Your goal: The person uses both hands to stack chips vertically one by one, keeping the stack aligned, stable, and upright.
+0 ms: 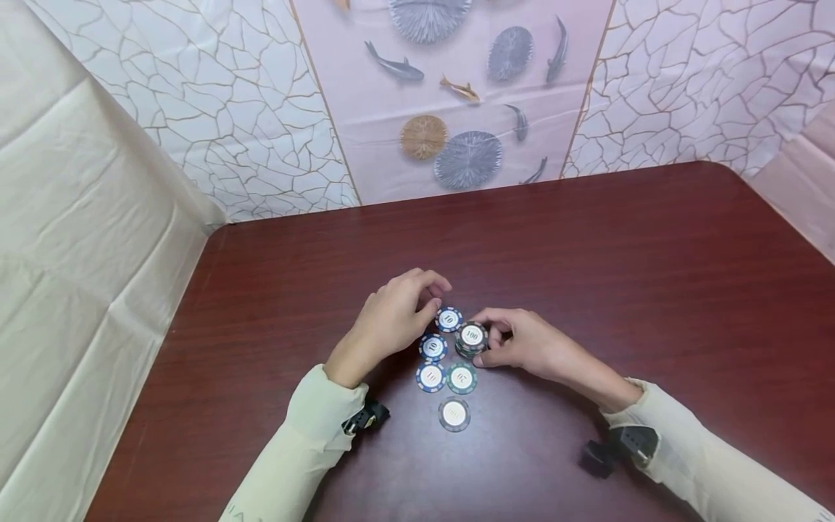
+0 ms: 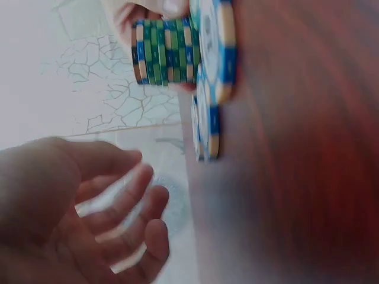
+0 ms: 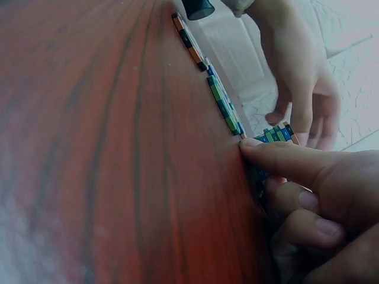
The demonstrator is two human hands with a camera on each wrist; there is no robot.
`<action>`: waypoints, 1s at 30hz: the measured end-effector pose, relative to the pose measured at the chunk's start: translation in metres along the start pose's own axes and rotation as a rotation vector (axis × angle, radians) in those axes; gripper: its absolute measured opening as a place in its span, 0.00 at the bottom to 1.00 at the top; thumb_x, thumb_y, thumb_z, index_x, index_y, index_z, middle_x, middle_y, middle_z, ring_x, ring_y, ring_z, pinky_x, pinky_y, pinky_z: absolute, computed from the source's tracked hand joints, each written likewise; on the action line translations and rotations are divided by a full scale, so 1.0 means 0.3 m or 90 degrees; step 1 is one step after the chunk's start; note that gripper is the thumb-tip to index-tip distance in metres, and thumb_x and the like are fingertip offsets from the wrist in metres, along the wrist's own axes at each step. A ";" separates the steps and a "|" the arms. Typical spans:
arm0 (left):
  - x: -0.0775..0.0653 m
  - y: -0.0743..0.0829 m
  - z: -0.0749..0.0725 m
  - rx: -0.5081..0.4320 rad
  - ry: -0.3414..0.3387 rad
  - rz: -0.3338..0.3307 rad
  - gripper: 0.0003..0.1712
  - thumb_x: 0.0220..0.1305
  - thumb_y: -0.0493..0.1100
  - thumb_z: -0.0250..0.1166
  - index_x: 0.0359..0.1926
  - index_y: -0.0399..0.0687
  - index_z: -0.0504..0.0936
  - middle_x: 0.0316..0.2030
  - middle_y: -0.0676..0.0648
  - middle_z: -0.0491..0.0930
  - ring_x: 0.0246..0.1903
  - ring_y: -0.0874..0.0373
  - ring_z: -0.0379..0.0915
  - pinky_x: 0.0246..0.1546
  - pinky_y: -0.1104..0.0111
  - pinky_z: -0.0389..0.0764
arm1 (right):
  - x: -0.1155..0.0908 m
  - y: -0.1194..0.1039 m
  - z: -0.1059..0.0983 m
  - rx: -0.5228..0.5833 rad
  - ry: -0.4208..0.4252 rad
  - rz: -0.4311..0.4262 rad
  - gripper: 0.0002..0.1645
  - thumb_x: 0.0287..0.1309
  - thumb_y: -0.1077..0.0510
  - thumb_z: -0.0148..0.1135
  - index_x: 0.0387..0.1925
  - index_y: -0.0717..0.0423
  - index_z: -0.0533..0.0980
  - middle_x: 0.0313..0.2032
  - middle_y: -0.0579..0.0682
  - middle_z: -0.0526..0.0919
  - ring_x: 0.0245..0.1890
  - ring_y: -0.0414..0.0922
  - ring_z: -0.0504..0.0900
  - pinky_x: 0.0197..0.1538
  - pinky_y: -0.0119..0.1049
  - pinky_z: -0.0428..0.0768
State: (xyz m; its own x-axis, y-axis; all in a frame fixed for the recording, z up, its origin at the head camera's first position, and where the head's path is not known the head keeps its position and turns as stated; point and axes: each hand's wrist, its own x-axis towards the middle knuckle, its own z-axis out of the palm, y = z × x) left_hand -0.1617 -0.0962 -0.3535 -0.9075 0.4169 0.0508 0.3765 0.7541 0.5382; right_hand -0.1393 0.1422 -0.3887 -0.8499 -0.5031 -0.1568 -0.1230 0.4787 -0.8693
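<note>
A stack of poker chips [image 2: 166, 53], topped by a black 100 chip [image 1: 472, 335], is gripped upright on the counter [image 1: 587, 246] by the right hand [image 1: 531, 344], fingers clamped around it. The left hand [image 1: 393, 310] is held near three blue 10 chips [image 1: 433, 348], fingers loosely bent, slightly apart. A green chip [image 1: 462, 378] is positioned nearby.

Top black chip [image 1: 472, 335]: 100; blue chips [image 1: 433, 348]: 10; green chip [image 1: 462, 378]: 20.
</note>
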 end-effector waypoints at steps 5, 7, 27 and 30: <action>0.008 -0.022 0.013 -0.140 -0.027 -0.081 0.14 0.70 0.39 0.70 0.54 0.48 0.86 0.46 0.50 0.85 0.41 0.58 0.81 0.47 0.62 0.81 | -0.001 -0.003 0.001 0.002 0.002 -0.006 0.26 0.55 0.62 0.80 0.55 0.54 0.82 0.22 0.44 0.74 0.23 0.39 0.70 0.29 0.32 0.67; 0.008 -0.026 0.016 -0.155 -0.037 -0.108 0.15 0.67 0.40 0.72 0.54 0.48 0.86 0.46 0.50 0.85 0.41 0.58 0.81 0.47 0.62 0.80 | -0.001 -0.004 0.002 0.003 0.000 -0.007 0.26 0.55 0.62 0.80 0.55 0.54 0.82 0.22 0.44 0.74 0.23 0.39 0.70 0.29 0.32 0.67; 0.002 0.021 0.062 0.006 -0.059 -0.188 0.20 0.58 0.52 0.82 0.49 0.62 0.85 0.45 0.57 0.80 0.42 0.59 0.76 0.42 0.57 0.76 | -0.003 -0.005 0.002 0.004 0.002 -0.007 0.26 0.54 0.62 0.80 0.55 0.55 0.82 0.23 0.44 0.73 0.22 0.38 0.69 0.27 0.31 0.65; 0.002 0.020 0.063 0.009 -0.058 -0.182 0.22 0.58 0.52 0.82 0.49 0.63 0.82 0.44 0.57 0.80 0.42 0.59 0.75 0.43 0.57 0.75 | -0.002 -0.005 0.003 0.006 0.001 -0.009 0.26 0.54 0.62 0.80 0.55 0.55 0.82 0.22 0.44 0.73 0.22 0.37 0.69 0.27 0.31 0.65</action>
State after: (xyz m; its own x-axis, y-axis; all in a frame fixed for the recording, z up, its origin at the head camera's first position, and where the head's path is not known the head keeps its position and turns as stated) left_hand -0.1565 -0.0820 -0.3661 -0.9570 0.2300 -0.1767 0.1112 0.8537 0.5087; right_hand -0.1381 0.1412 -0.3877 -0.8486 -0.5092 -0.1435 -0.1308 0.4648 -0.8757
